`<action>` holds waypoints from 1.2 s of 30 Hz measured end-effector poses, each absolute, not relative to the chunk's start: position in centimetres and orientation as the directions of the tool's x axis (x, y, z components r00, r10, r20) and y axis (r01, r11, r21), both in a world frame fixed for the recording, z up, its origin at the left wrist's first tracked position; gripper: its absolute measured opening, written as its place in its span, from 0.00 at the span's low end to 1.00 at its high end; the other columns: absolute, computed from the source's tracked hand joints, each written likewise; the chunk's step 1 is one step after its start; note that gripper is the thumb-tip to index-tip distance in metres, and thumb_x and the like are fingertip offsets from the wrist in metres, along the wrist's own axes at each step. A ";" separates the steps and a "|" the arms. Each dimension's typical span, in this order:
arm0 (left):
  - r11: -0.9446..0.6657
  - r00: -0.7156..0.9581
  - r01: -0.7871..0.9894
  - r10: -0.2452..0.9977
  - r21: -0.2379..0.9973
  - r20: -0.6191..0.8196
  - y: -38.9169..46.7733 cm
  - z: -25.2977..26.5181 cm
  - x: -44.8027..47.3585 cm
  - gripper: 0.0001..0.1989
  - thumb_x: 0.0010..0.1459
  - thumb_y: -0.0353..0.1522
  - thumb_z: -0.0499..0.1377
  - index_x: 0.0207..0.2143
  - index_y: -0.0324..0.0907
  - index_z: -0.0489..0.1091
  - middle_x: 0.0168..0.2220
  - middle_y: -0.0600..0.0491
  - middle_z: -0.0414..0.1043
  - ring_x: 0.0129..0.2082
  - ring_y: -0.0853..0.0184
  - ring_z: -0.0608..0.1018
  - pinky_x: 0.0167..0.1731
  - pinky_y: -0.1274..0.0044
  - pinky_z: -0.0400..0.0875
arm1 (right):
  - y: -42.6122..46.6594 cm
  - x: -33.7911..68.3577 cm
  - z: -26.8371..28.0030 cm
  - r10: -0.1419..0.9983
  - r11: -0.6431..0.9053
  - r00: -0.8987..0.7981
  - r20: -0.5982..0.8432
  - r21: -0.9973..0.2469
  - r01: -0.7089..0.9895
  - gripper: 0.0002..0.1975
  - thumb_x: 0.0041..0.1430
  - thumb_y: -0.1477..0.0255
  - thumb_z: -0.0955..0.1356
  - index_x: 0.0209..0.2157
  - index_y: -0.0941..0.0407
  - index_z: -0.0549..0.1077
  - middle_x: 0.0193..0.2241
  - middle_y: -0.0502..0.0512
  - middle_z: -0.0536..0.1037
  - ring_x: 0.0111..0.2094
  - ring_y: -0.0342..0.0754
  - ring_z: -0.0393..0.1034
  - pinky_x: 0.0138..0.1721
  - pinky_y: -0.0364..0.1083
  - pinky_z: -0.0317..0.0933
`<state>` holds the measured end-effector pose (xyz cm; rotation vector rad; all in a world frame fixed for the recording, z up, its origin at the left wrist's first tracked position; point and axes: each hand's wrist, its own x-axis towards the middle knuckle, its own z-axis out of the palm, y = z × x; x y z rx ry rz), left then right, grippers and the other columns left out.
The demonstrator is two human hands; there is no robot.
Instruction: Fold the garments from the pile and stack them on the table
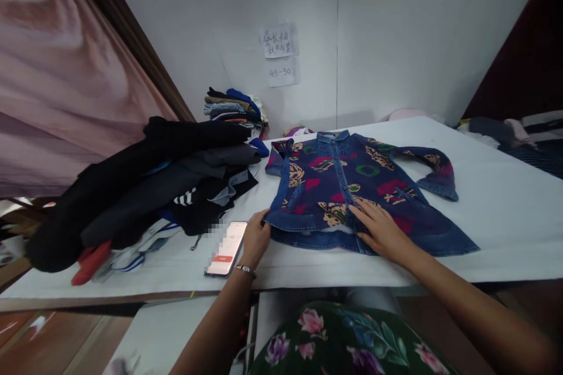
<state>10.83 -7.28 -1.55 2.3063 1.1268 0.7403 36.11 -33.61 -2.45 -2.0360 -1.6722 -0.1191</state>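
Observation:
A patterned denim shirt [314, 187] lies front up on the white table, collar toward the wall. Its right-hand sleeve bends outward, while the left-hand one is bunched close beside the body. My left hand [257, 239] pinches the hem's left corner, its fingertips partly hidden at the cloth. Near the button placket, my right hand [380, 227] rests on the lower front with fingers stretched out. The hem gapes a little between my hands, showing the back layer beneath. Just left of my left hand lies a phone [229, 249] with its screen lit.
A heap of dark clothes [176, 173] covers the table's left side. Behind it stands a stack of folded garments [233, 108]. Handwritten paper signs [280, 50] hang on the wall. More clothes [519, 135] lie at the far right. The white table [505, 205] extends right of the shirt.

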 end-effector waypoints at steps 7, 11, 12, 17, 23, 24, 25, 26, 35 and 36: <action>-0.514 0.503 0.555 0.834 0.655 0.228 -6.5 0.0 11.6 0.15 0.60 0.36 0.50 0.33 0.45 0.76 0.37 0.52 0.78 0.41 0.63 0.77 0.44 0.73 0.70 | -28.8 38.1 -2.3 0.888 -0.042 0.257 0.380 -0.491 0.870 0.22 0.58 0.74 0.63 0.54 0.48 0.71 0.52 0.56 0.75 0.55 0.55 0.67 0.55 0.60 0.61; -0.539 0.489 0.518 0.824 0.664 0.287 -6.1 0.5 11.2 0.14 0.61 0.36 0.50 0.32 0.45 0.76 0.37 0.53 0.78 0.40 0.64 0.76 0.43 0.74 0.70 | -28.7 39.0 -1.1 0.857 -0.131 0.475 0.201 -0.806 0.577 0.20 0.62 0.64 0.61 0.54 0.50 0.72 0.41 0.54 0.80 0.41 0.52 0.76 0.44 0.54 0.70; -0.574 0.490 0.510 0.806 0.641 0.333 -6.0 0.3 11.0 0.13 0.60 0.35 0.51 0.33 0.45 0.76 0.37 0.52 0.77 0.41 0.63 0.76 0.44 0.73 0.69 | -28.9 39.1 -0.9 0.868 -0.144 0.471 0.155 -0.830 0.538 0.21 0.62 0.63 0.61 0.54 0.50 0.72 0.41 0.54 0.80 0.41 0.52 0.76 0.44 0.54 0.70; -0.699 0.549 0.516 0.713 0.494 0.436 -5.9 -2.2 9.3 0.13 0.51 0.25 0.55 0.35 0.44 0.77 0.44 0.49 0.75 0.48 0.59 0.73 0.50 0.67 0.68 | -30.6 38.6 -1.5 0.926 -0.079 0.332 0.183 -0.764 0.641 0.19 0.62 0.65 0.61 0.48 0.51 0.77 0.52 0.55 0.76 0.54 0.54 0.68 0.59 0.59 0.58; -0.643 0.575 0.525 0.751 0.558 0.324 -5.8 -3.7 8.9 0.20 0.50 0.26 0.56 0.46 0.44 0.73 0.47 0.49 0.74 0.48 0.60 0.74 0.51 0.68 0.68 | -32.1 35.1 -2.8 0.956 0.030 0.141 0.256 -0.564 0.826 0.23 0.63 0.62 0.64 0.59 0.49 0.68 0.61 0.57 0.66 0.62 0.56 0.58 0.60 0.60 0.55; -0.626 0.568 0.520 0.761 0.581 0.313 -5.8 -3.2 9.2 0.18 0.51 0.27 0.56 0.45 0.44 0.74 0.46 0.50 0.75 0.48 0.60 0.74 0.51 0.68 0.68 | -32.1 34.3 -2.7 0.970 0.053 0.080 0.229 -0.521 0.852 0.27 0.61 0.60 0.66 0.61 0.49 0.65 0.63 0.57 0.61 0.64 0.58 0.55 0.61 0.61 0.54; -0.604 0.557 0.511 0.775 0.611 0.300 -5.8 -2.7 9.6 0.15 0.52 0.28 0.55 0.43 0.44 0.75 0.45 0.50 0.75 0.47 0.61 0.75 0.51 0.69 0.68 | -32.1 33.6 -2.6 0.979 0.067 0.034 0.200 -0.476 0.877 0.33 0.58 0.58 0.68 0.63 0.48 0.61 0.65 0.57 0.58 0.65 0.59 0.51 0.62 0.61 0.52; -0.579 0.548 0.500 0.787 0.644 0.283 -5.7 -1.9 10.2 0.13 0.54 0.30 0.55 0.40 0.44 0.75 0.44 0.50 0.76 0.46 0.61 0.75 0.49 0.70 0.69 | -32.0 32.8 -2.5 0.984 0.071 0.007 0.175 -0.434 0.898 0.38 0.56 0.56 0.70 0.65 0.47 0.57 0.66 0.58 0.55 0.66 0.61 0.48 0.62 0.62 0.50; -0.616 0.529 0.491 0.773 0.616 0.351 -4.2 4.1 15.7 0.13 0.61 0.37 0.52 0.28 0.42 0.72 0.32 0.53 0.73 0.34 0.68 0.73 0.31 0.78 0.62 | -28.5 33.2 -1.2 0.938 -0.011 0.137 0.318 -0.369 0.929 0.28 0.56 0.79 0.60 0.59 0.55 0.68 0.54 0.59 0.74 0.54 0.53 0.68 0.54 0.56 0.63; -0.620 0.528 0.508 0.773 0.598 0.352 -4.0 4.4 16.0 0.14 0.61 0.38 0.53 0.26 0.42 0.71 0.31 0.53 0.72 0.32 0.68 0.72 0.31 0.78 0.60 | -28.2 34.2 -0.5 0.924 -0.029 0.179 0.339 -0.404 0.914 0.26 0.56 0.79 0.59 0.55 0.55 0.72 0.50 0.58 0.77 0.50 0.52 0.72 0.52 0.55 0.66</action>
